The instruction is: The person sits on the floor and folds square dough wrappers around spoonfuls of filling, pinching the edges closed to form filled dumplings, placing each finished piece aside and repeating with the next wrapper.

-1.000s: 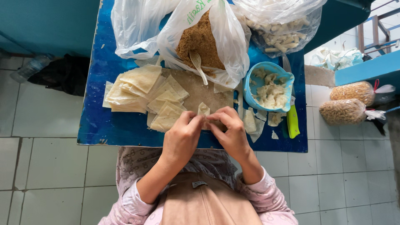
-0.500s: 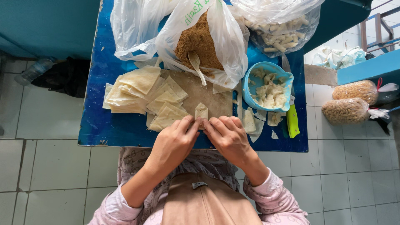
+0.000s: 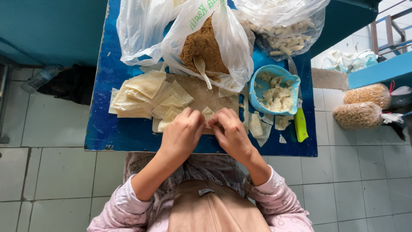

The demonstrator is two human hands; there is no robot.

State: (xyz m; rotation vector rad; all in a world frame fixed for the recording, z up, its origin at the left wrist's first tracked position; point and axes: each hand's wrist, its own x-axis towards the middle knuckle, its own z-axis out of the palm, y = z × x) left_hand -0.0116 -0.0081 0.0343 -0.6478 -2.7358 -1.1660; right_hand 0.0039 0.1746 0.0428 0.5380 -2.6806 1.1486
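Pale floor tiles surround the blue table [image 3: 128,137] that we look straight down on, with a teal wall behind it. At its near edge we see the left hand [image 3: 182,133] and the right hand [image 3: 231,133] meeting over a small wrapper piece [image 3: 208,113]; both sets of fingers are curled in and pinch it between them, just above the wooden board [image 3: 201,96].

To the left of the hands, a loose stack of pale wrapper sheets [image 3: 143,92] spreads over the board and onto the table, touching the left hand's knuckles. Behind the board stands an open plastic bag of brown crumbs [image 3: 206,41] with a spoon [image 3: 201,68] leaning out of it. Beside that, 1 emptier clear bag [image 3: 137,30] slumps on the left, and a bag of pale cut pieces [image 3: 287,30] sits on the right.

Right of the hands, a light blue bowl [image 3: 257,83] holds white filling, with scraps of wrapper [image 3: 257,126] and a green-handled knife [image 3: 300,124] lying near it. On the floor to the right lie 2 tied bags of snacks [image 3: 360,105]; on the left, a clear bottle [image 3: 38,79] rests against a dark bundle [image 3: 71,83]. Nothing blocks our sight of the hands, though their fingers hide most of the wrapper piece.
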